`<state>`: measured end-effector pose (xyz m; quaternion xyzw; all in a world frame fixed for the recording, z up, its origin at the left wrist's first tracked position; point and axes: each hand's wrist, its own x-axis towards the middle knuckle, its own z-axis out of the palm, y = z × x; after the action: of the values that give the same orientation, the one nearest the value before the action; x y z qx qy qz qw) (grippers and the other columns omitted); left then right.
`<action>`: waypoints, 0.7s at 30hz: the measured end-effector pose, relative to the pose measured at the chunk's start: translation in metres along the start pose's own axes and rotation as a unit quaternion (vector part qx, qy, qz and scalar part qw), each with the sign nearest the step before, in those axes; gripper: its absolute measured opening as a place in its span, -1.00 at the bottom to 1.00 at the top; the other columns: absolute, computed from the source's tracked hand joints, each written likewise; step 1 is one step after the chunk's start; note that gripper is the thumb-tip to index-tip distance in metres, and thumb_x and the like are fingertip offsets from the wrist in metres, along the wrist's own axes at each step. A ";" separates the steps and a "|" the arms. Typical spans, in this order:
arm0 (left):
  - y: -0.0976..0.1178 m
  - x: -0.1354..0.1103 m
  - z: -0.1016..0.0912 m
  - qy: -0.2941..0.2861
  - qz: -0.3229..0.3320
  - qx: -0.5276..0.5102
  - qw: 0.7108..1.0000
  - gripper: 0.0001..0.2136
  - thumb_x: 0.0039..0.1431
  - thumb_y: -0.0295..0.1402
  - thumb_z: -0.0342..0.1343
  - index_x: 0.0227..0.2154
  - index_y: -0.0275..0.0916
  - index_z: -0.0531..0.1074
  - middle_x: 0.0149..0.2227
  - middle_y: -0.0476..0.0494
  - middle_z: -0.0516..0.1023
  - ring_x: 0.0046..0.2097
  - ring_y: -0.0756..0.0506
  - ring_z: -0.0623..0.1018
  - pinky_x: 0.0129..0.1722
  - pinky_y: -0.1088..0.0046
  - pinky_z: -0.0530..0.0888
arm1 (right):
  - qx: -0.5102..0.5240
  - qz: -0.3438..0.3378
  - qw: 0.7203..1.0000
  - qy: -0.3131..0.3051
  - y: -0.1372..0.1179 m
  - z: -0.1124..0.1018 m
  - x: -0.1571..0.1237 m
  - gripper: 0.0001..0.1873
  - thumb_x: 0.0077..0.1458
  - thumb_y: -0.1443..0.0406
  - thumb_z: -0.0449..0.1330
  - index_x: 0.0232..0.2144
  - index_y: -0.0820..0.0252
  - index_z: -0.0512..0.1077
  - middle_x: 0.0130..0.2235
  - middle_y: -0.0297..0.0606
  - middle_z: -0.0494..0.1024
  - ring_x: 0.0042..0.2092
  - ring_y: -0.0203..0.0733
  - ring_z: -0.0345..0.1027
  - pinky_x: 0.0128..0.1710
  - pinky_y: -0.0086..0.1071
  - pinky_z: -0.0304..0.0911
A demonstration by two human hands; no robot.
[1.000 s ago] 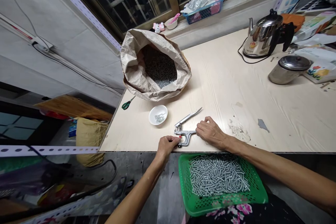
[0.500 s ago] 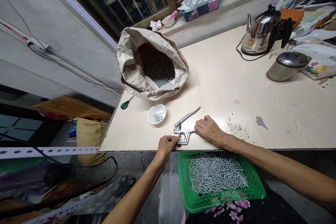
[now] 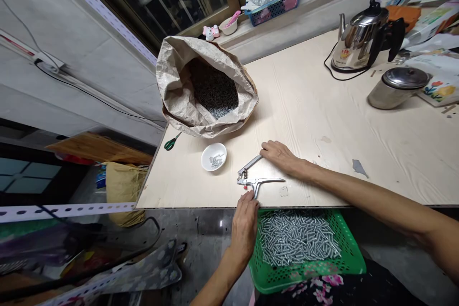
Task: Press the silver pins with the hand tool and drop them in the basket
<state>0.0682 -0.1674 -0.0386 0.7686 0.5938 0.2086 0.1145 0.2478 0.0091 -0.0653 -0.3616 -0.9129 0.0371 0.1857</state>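
Silver snap pliers [image 3: 263, 180] with a coil spring and a small red tip lie near the table's front edge, handles spread apart. My right hand [image 3: 281, 157] is closed on the end of the upper handle. At the lower jaw, my left hand [image 3: 245, 222] has its fingers pressed together over the metal, hiding the jaw's end. The lower handle points right, untouched. Left of the pliers stands a white bowl [image 3: 204, 158] with small silver screw-like pieces in it. Below the table edge, a green basket [image 3: 353, 260] holds many silver spiral-ridged pieces.
A large open sack [image 3: 170, 64] of small metal pieces stands behind the bowl. Green-handled scissors [image 3: 169, 144] lie at the table's left edge. A steel kettle [image 3: 358, 40] and a lidded canister [image 3: 389, 93] stand at the back right.
My right hand has gone from the lower handle up to the upper one. My left hand has shifted right, from pinching beside the red tip to covering the lower jaw.
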 end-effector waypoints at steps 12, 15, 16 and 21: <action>-0.007 0.019 -0.023 0.064 -0.184 -0.172 0.966 -0.82 0.19 -0.27 0.05 -0.33 -0.23 0.50 -0.23 -0.17 0.56 -0.16 -0.11 0.53 -0.13 0.35 0.46 | 0.088 -0.015 0.993 -0.076 -0.021 -0.022 -0.006 -0.78 0.20 0.17 0.11 -0.32 0.22 0.38 -0.23 -0.16 0.40 -0.24 -0.14 0.20 -0.30 -0.29 0.07; -0.018 0.032 -0.025 0.086 -0.308 -0.263 0.910 -0.73 0.08 -0.15 0.13 -0.37 -0.29 0.50 -0.37 -0.14 0.57 -0.30 -0.09 0.53 -0.26 0.41 0.45 | 0.074 -0.053 0.991 -0.096 -0.036 -0.022 -0.030 -0.83 0.17 0.20 0.15 -0.31 0.21 0.36 -0.25 -0.20 0.40 -0.22 -0.14 0.18 -0.29 -0.29 0.03; -0.021 0.034 -0.024 0.083 -0.331 -0.290 0.894 -0.70 0.04 -0.13 0.15 -0.38 -0.31 0.50 -0.40 -0.14 0.57 -0.32 -0.08 0.53 -0.27 0.42 0.45 | 0.063 -0.060 0.992 -0.090 -0.040 -0.020 -0.035 -0.91 0.19 0.29 0.12 -0.32 0.22 0.34 -0.26 -0.22 0.40 -0.25 -0.17 0.17 -0.29 -0.30 0.02; -0.026 0.028 -0.016 0.084 -0.359 -0.314 0.875 -0.66 -0.02 -0.10 0.19 -0.35 -0.33 0.52 -0.36 -0.17 0.59 -0.29 -0.10 0.53 -0.22 0.40 0.43 | 0.001 -0.091 0.996 -0.001 -0.049 -0.015 -0.043 -0.77 0.23 0.50 -0.08 -0.38 0.22 0.30 -0.35 -0.26 0.37 -0.33 -0.21 0.10 -0.33 -0.29 -0.05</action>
<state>0.0445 -0.1348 -0.0301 0.4063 0.7395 0.3921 0.3664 0.2503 -0.0575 -0.0550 -0.2763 -0.9423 0.0213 0.1876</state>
